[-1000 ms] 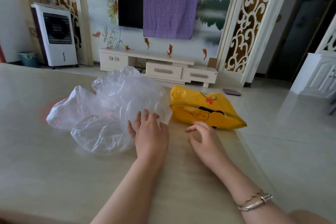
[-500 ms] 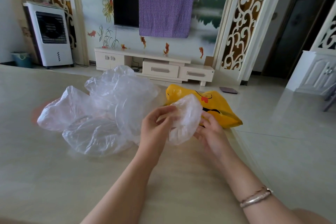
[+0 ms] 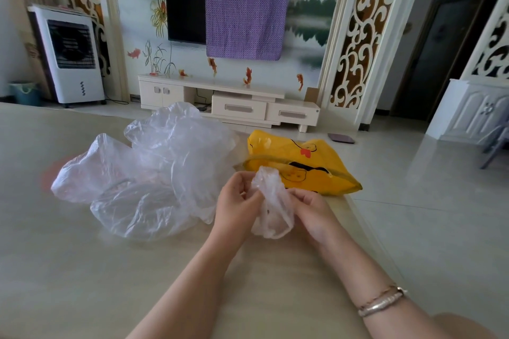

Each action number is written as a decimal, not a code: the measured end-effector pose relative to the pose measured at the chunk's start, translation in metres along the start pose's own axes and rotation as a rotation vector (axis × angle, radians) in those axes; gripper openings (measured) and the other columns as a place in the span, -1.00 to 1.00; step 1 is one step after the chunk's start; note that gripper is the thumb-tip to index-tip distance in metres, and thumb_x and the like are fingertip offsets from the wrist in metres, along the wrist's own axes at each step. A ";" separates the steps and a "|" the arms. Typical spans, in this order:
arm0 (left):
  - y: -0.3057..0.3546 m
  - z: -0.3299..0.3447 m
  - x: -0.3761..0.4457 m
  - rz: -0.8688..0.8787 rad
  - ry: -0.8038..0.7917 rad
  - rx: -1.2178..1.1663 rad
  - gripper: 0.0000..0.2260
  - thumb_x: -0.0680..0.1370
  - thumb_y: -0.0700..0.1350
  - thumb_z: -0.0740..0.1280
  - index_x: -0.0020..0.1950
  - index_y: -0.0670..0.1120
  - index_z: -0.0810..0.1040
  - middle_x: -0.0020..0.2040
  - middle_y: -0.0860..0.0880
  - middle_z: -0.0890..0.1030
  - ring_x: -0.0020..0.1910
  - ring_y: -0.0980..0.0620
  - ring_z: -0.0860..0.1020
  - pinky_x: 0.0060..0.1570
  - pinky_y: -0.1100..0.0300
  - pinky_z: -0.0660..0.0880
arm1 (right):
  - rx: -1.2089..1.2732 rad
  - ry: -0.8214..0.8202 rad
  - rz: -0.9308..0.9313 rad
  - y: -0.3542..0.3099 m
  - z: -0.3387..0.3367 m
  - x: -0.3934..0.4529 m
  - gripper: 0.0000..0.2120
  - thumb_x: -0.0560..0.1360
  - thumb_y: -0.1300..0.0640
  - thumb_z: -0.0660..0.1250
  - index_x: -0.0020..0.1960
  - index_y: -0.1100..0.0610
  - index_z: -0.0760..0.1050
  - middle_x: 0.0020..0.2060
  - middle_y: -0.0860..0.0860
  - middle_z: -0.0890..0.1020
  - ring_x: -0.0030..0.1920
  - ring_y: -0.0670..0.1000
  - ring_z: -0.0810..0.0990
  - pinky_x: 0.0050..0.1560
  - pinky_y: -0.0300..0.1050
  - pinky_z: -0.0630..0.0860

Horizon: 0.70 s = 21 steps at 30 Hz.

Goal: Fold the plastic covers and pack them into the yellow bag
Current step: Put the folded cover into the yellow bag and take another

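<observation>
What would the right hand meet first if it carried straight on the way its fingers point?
The right hand points up-left into the small plastic cover it already pinches; past that, probably the left hand, though depth is unclear.

covers pile (image 3: 154,173) blocks left, near table (image 3: 82,270) free

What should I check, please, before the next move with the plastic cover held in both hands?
1. Left hand pinches the small plastic cover: ok.
2. Right hand grips the same cover: ok.
3. Cover folded flat: not ok, it is bunched.
4. Yellow bag lies on the table just beyond the hands: ok.
5. Bag's mouth open: cannot tell.
6. Pile of clear covers sits apart from the bag: ok.
</observation>
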<state>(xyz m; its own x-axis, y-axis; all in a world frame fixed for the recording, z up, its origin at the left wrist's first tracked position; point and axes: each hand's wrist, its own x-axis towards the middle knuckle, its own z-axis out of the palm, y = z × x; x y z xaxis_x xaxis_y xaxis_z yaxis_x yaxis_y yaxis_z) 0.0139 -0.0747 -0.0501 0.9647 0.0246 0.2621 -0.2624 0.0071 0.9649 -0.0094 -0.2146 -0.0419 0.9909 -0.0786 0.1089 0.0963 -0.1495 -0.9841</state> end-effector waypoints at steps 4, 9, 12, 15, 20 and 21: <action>0.002 0.001 0.001 0.004 0.058 -0.020 -0.82 0.55 -0.14 0.36 -0.19 -0.22 0.53 -0.32 -0.08 0.41 -0.34 0.04 0.42 -0.43 0.17 0.50 | 0.265 0.291 0.049 -0.001 -0.013 0.007 -0.79 0.62 0.13 0.24 -0.13 0.14 0.58 -0.18 0.06 0.69 -0.15 0.03 0.66 -0.18 -0.14 0.58; 0.003 0.001 0.001 -0.028 0.019 0.036 -0.75 0.57 -0.10 0.32 -0.15 -0.30 0.52 -0.35 -0.11 0.44 -0.44 0.02 0.43 -0.53 0.25 0.40 | 0.202 0.491 0.088 0.001 -0.024 0.012 -0.76 0.63 0.07 0.22 -0.14 0.07 0.58 -0.09 0.08 0.67 0.01 0.14 0.64 0.12 0.15 0.57; 0.009 -0.001 0.002 -0.015 0.059 -0.007 -0.74 0.52 0.01 0.32 -0.19 -0.18 0.52 -0.31 -0.05 0.49 -0.34 0.03 0.48 -0.39 0.24 0.43 | 0.231 0.418 0.050 -0.003 -0.025 0.009 -0.77 0.62 0.07 0.25 -0.10 0.13 0.62 -0.08 0.12 0.70 -0.01 0.16 0.66 0.10 0.13 0.59; 0.013 -0.006 0.006 -0.162 0.014 -0.239 -0.60 0.42 0.24 0.22 0.00 -0.01 0.64 -0.04 -0.03 0.64 -0.05 -0.03 0.59 -0.07 0.08 0.49 | 0.211 0.231 0.050 -0.007 -0.028 0.006 -0.77 0.58 0.05 0.30 0.01 0.18 0.64 -0.05 0.14 0.71 -0.04 0.11 0.68 -0.02 0.02 0.59; 0.015 -0.009 0.008 -0.361 -0.190 -0.278 -0.42 0.39 0.43 0.27 -0.09 -0.07 0.70 -0.10 -0.10 0.71 -0.05 -0.07 0.66 0.04 0.00 0.54 | 0.063 0.091 0.042 -0.010 -0.029 -0.001 -0.79 0.56 0.06 0.32 -0.04 0.16 0.67 -0.13 0.05 0.72 -0.12 -0.02 0.69 -0.17 -0.22 0.57; 0.015 -0.008 0.005 -0.362 -0.240 -0.206 -0.51 0.41 0.34 0.35 -0.11 -0.09 0.71 -0.14 -0.12 0.71 -0.12 -0.06 0.68 -0.01 0.03 0.57 | 0.030 0.103 0.031 -0.011 -0.029 -0.002 -0.78 0.56 0.05 0.32 -0.05 0.15 0.68 -0.14 0.05 0.72 -0.11 -0.02 0.69 -0.16 -0.23 0.57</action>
<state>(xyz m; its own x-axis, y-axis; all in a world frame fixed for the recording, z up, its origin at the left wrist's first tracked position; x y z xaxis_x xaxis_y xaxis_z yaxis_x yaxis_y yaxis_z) 0.0147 -0.0664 -0.0348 0.9664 -0.2472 -0.0710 0.1157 0.1714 0.9784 -0.0146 -0.2410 -0.0276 0.9787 -0.1840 0.0911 0.0704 -0.1160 -0.9908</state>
